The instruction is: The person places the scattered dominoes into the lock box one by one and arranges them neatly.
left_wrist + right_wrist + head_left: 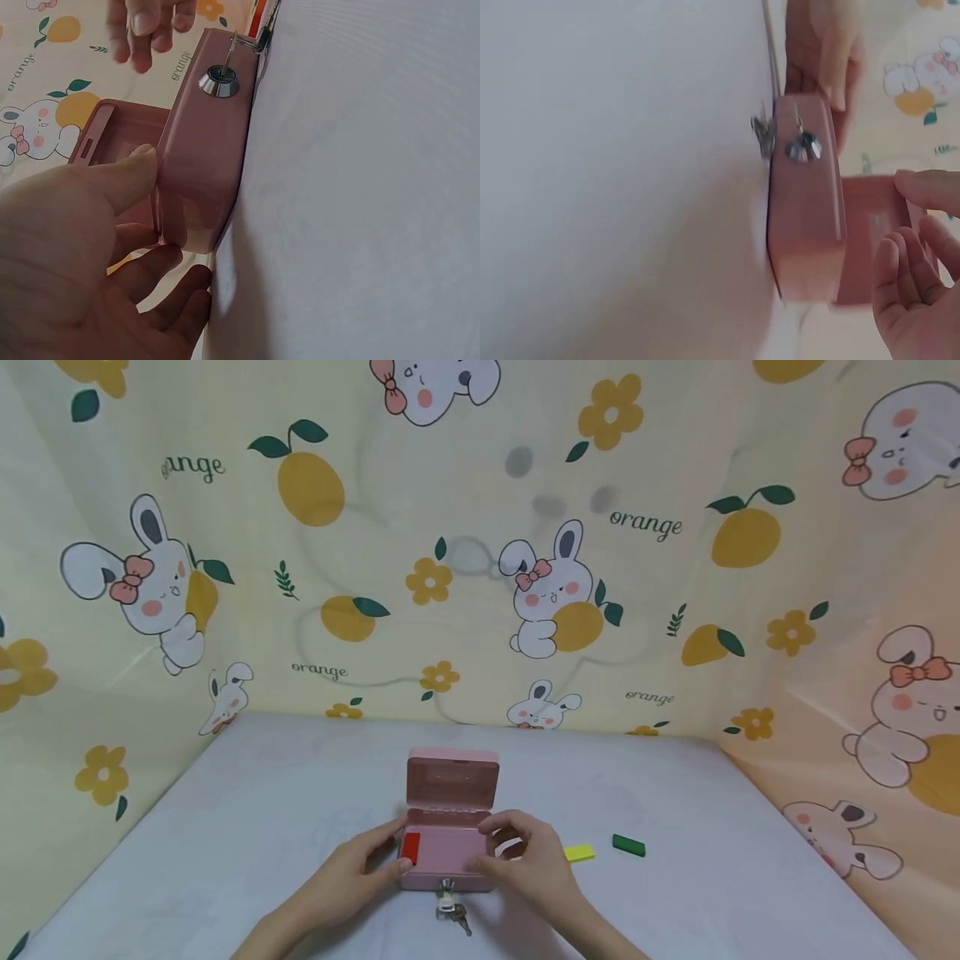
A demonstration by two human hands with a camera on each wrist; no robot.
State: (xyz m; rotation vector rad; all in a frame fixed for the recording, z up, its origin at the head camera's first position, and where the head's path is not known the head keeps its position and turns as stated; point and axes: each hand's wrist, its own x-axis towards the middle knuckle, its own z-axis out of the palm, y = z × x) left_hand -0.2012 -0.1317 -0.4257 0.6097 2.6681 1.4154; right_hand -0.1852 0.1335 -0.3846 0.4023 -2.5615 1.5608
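Note:
A small pink cash box (450,882) sits on the table with its lid (452,783) raised. Inside, against the left wall, lies a red block (412,843). One key stands in the front lock (218,81), and more keys (460,917) hang from it. My left hand (356,867) grips the box's left side, thumb at the rim and fingers against the outer wall. Over the right side hovers my right hand (528,860), fingers bent loosely, nothing seen between them. Beyond that hand lie a yellow block (580,852), partly hidden, and a green block (628,845).
A white cloth covers the table (300,777). Patterned curtains (450,627) with rabbits and oranges enclose the back and both sides.

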